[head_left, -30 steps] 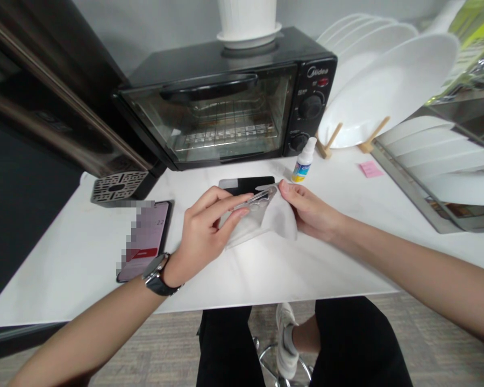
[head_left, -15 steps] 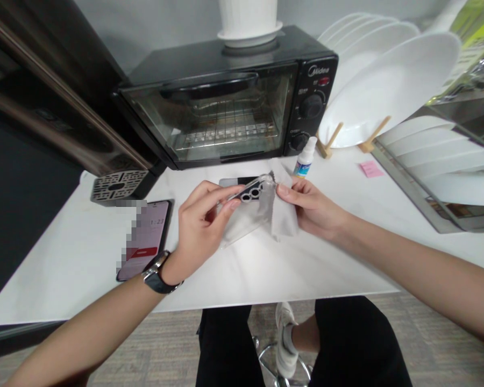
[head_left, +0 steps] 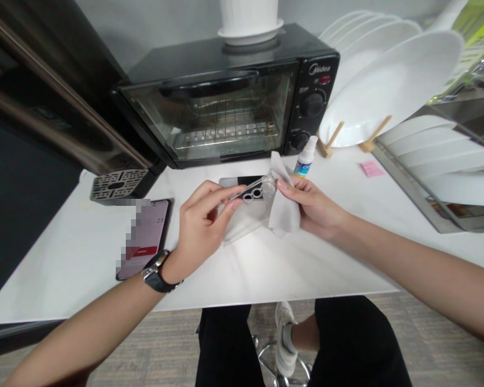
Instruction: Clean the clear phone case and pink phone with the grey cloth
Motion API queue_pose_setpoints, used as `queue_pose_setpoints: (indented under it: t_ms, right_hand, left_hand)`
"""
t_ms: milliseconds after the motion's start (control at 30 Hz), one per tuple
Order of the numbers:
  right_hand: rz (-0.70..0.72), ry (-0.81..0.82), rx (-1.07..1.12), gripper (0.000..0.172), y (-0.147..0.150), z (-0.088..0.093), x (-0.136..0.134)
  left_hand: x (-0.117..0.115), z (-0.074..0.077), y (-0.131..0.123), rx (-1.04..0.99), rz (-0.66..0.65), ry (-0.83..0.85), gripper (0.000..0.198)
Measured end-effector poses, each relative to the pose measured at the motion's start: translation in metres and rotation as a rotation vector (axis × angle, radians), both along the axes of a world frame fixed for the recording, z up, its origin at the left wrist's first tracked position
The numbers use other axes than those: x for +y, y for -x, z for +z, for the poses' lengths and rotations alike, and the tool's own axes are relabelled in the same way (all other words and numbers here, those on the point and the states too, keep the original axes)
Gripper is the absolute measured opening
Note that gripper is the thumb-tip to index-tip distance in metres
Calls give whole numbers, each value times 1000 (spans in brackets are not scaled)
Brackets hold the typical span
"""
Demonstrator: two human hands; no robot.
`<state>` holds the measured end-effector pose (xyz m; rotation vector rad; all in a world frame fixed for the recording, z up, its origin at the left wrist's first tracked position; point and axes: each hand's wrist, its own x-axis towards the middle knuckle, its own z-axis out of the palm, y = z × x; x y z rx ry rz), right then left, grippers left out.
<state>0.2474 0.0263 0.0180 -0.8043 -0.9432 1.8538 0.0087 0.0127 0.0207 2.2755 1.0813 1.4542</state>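
A clear phone case [head_left: 253, 194] — ringed camera cutouts — against a gray microfiber cloth [head_left: 283, 212].

A black Midea toaster oven [head_left: 221, 115] sits on a white marble desk [head_left: 290, 269] beside white plates [head_left: 391, 88] in a wooden stand [head_left: 334, 135], a small spray bottle [head_left: 305, 158], a pink sticky note [head_left: 371, 169] and a smartphone [head_left: 145, 242].

way open to front table edge [head_left: 266, 298] — spray bottle [head_left: 305, 158] past right hand [head_left: 312, 207], phone [head_left: 145, 239] beside left hand [head_left: 201, 228]

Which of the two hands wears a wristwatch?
The left hand, with a black-strapped watch on its wrist; the right hand has a bare wrist.
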Motion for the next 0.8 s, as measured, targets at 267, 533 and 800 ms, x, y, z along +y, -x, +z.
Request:
queue_pose_setpoints:
  t_ms: [267, 533, 800]
  right_hand:
    - [-42, -53, -1, 22, 2, 2, -1]
    - [54, -56, -68, 43, 4, -4, -3]
    - [-10, -75, -28, 26, 1, 2, -1]
  left_hand:
    - [-1, 3, -1, 30, -53, 2, 26]
    - [-3, 4, -1, 39, -98, 10, 30]
    - [0, 1, 0, 43, -57, 38, 24]
